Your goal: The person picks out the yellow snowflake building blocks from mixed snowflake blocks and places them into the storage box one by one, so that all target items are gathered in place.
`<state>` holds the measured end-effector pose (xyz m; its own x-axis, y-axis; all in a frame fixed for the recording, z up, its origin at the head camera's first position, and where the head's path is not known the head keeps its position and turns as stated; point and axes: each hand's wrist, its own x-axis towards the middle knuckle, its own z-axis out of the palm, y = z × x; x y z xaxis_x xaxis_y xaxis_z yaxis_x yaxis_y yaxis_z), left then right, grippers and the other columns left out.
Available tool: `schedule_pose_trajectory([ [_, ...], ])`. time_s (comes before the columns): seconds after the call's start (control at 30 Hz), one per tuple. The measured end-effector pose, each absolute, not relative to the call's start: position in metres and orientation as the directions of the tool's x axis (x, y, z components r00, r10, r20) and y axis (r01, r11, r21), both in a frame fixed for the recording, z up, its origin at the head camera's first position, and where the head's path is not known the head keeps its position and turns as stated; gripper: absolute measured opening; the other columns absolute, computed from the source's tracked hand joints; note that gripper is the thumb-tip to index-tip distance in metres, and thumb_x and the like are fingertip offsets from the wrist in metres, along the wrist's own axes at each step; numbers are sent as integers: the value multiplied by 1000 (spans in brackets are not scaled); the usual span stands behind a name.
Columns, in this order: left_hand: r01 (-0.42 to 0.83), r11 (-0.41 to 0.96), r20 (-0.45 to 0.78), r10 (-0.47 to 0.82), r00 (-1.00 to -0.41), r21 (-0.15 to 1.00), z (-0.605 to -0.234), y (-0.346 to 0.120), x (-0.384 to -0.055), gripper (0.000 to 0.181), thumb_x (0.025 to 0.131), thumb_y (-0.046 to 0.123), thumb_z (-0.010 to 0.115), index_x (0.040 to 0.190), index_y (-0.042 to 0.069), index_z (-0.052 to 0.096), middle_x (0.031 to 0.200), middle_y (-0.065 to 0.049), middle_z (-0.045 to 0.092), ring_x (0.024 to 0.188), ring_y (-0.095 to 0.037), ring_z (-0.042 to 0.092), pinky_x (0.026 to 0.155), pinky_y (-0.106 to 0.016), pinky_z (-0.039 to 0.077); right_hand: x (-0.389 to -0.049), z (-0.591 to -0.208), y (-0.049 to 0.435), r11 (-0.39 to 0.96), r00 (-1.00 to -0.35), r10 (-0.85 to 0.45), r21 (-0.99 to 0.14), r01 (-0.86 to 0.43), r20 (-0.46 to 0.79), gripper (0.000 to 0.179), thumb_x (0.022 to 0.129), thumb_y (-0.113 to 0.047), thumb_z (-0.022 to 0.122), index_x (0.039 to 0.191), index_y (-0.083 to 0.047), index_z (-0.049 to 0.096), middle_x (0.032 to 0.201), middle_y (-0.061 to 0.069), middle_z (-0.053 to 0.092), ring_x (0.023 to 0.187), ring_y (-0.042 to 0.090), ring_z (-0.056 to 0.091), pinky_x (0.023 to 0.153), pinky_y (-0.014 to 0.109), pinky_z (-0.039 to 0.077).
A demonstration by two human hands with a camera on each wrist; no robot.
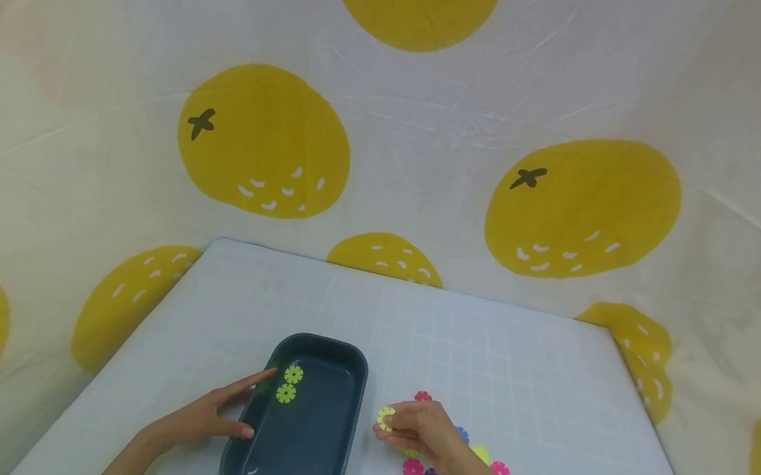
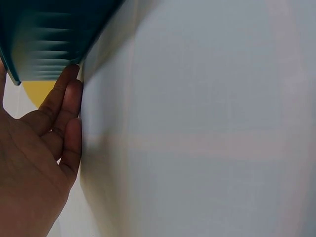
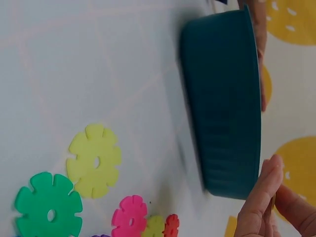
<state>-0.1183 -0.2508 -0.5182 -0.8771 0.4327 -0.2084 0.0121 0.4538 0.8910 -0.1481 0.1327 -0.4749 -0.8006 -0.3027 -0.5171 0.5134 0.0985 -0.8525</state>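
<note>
The left hand [image 1: 212, 415], fingers spread, is touching the left rim of the dark teal tray [image 1: 303, 446] in the head view; the right hand [image 1: 426, 430] is pinching a yellow notched disc [image 1: 385, 418] just right of the tray, whose long axis is running away from the person. From the left wrist I'm seeing fingers [image 2: 72, 98] reaching the tray's outer wall; from the right wrist, a green notched disc [image 3: 35, 205] lying right of the tray.

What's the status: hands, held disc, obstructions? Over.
Right hand pinching yellow notched plastic disc. Left hand touching dark teal rectangular tray. Disc outside tray, nothing visible between them.
</note>
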Motion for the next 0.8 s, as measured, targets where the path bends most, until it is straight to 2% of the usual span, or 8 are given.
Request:
schedule_pose_trajectory([
  [0.33,15,458,-209,433,-877,889,-518,-251,-119,83,91,25,72,158,29,25,164,-20,18,144,-57,21,109,-76,24,-146,-473,122,101,-802,-310,-856,507,-511,42,87,-15,76,120,8,65,107,19,74,93,24,75,80,27,60],
  [0.5,22,449,-202,443,-873,893,-519,-251,-119,82,91,24,72,158,30,25,164,-18,19,145,-56,19,110,-76,22,-145,-469,115,126,-801,-300,-854,506,-518,35,87,-15,76,115,5,68,100,15,76,91,24,75,79,27,60],
  [0.8,29,442,-192,446,-874,897,-516,-251,-117,83,91,23,72,158,29,25,164,-18,19,146,-55,18,111,-75,20,-147,-469,109,137,-795,-327,-858,496,-512,26,87,-11,74,108,3,72,98,16,76,89,24,76,75,25,60],
])
